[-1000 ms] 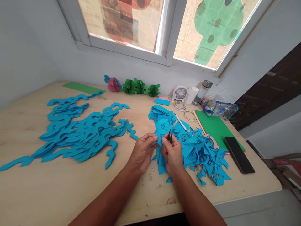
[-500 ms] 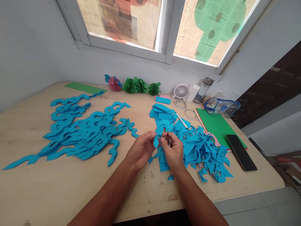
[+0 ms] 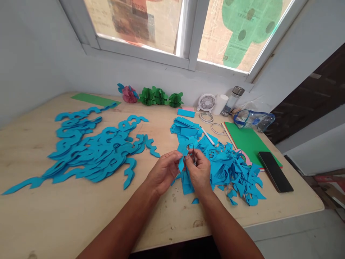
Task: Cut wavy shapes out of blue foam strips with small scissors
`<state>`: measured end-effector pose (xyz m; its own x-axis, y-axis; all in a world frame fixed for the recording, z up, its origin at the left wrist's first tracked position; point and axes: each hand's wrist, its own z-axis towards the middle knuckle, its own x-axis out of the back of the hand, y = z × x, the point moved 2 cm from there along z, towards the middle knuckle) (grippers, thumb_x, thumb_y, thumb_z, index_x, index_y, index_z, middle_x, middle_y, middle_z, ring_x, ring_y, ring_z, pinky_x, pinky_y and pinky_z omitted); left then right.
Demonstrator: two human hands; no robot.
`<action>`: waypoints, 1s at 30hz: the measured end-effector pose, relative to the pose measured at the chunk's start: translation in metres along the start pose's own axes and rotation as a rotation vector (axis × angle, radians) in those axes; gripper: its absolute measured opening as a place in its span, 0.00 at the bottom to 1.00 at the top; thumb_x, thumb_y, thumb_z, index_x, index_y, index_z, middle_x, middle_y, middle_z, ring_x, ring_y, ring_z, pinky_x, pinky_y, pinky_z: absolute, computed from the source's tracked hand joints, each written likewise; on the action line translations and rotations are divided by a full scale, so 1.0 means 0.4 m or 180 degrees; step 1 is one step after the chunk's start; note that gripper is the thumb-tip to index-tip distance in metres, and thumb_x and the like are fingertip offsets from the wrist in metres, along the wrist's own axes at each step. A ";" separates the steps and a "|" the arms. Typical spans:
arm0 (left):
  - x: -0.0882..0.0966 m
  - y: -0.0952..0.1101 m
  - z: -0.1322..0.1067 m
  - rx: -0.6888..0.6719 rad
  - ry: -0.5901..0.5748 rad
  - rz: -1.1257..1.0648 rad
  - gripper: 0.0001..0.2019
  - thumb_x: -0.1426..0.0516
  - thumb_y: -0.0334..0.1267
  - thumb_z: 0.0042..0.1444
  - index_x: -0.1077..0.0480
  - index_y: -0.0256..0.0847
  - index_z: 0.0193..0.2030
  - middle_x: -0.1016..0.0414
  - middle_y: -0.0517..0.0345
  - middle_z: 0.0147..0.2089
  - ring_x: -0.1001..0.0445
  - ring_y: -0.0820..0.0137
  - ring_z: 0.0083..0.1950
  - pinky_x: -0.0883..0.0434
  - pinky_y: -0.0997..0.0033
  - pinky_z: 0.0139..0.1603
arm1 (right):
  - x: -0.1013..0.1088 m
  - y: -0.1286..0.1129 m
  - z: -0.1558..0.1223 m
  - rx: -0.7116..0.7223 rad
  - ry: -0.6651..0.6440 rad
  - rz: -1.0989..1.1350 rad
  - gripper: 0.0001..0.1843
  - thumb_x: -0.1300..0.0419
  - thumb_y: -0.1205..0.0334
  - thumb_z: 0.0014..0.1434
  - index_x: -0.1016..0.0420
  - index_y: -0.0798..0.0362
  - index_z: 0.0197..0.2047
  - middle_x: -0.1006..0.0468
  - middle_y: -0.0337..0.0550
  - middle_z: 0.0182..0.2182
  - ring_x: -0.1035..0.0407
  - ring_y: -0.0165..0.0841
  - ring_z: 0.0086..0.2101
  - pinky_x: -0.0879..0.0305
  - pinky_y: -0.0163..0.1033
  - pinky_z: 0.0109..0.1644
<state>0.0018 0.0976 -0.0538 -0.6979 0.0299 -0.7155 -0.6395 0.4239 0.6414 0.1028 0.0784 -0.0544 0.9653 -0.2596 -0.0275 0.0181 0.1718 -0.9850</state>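
Between finger and thumb, my left hand (image 3: 166, 172) pinches a small piece of blue paper (image 3: 181, 164) near the table's middle. My right hand (image 3: 199, 172) is closed around small scissors (image 3: 193, 158), whose thin dark blades point up and away from me beside that paper. Most of the scissors' handle is hidden by my fingers. Just behind and to the right of both hands spreads a heap of blue paper scraps (image 3: 231, 172). Folded blue strips (image 3: 185, 126) are stacked beyond them.
Wavy blue paper cutouts (image 3: 107, 151) cover the table's left side. At the right lie a phone (image 3: 275, 171), green sheets (image 3: 245, 140) and a white pen (image 3: 207, 136). Green paper ornaments (image 3: 159, 96), a small fan (image 3: 207, 103), tape rolls (image 3: 206, 117) and a bottle (image 3: 233, 100) line the back.
The piece of blue paper in my left fingers has turned slightly. Both hands keep nearly the same place, and the view has shifted a little.
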 end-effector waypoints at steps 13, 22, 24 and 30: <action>0.003 0.000 -0.001 0.0030 -0.0122 0.0213 0.05 0.36 0.34 0.41 0.28 0.37 0.23 0.33 0.60 0.25 0.35 0.74 0.28 0.35 0.76 0.28 | 0.006 0.005 0.003 0.0069 0.0073 -0.0244 0.05 0.43 0.63 0.53 0.33 0.52 0.27 0.36 0.31 0.18 0.41 0.27 0.20 0.44 0.32 0.25; 0.018 0.012 0.012 -0.0395 0.0053 0.0609 0.07 0.35 0.34 0.41 0.27 0.36 0.27 0.32 0.61 0.24 0.36 0.75 0.28 0.34 0.75 0.32 | 0.006 0.006 0.007 0.0039 0.0038 -0.0252 0.05 0.43 0.62 0.53 0.30 0.54 0.29 0.34 0.33 0.21 0.43 0.27 0.23 0.46 0.32 0.26; 0.019 0.017 0.013 -0.0446 0.0112 0.0618 0.08 0.35 0.37 0.41 0.27 0.36 0.27 0.31 0.60 0.26 0.34 0.74 0.29 0.34 0.74 0.33 | 0.004 0.009 0.005 0.0082 -0.0054 -0.0308 0.05 0.43 0.62 0.53 0.30 0.54 0.29 0.35 0.32 0.20 0.45 0.27 0.22 0.47 0.32 0.25; 0.018 0.026 0.010 -0.0612 0.0385 0.0753 0.09 0.33 0.37 0.37 0.28 0.37 0.23 0.30 0.60 0.25 0.36 0.75 0.27 0.37 0.75 0.28 | 0.000 0.015 0.005 0.0114 -0.0307 -0.0471 0.06 0.43 0.60 0.53 0.29 0.54 0.30 0.36 0.32 0.20 0.47 0.27 0.22 0.51 0.33 0.24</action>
<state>-0.0085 0.1060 -0.0533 -0.8604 -0.0055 -0.5097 -0.4960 0.2389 0.8348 0.1033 0.0815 -0.0602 0.9719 -0.1926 0.1356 0.1695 0.1726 -0.9703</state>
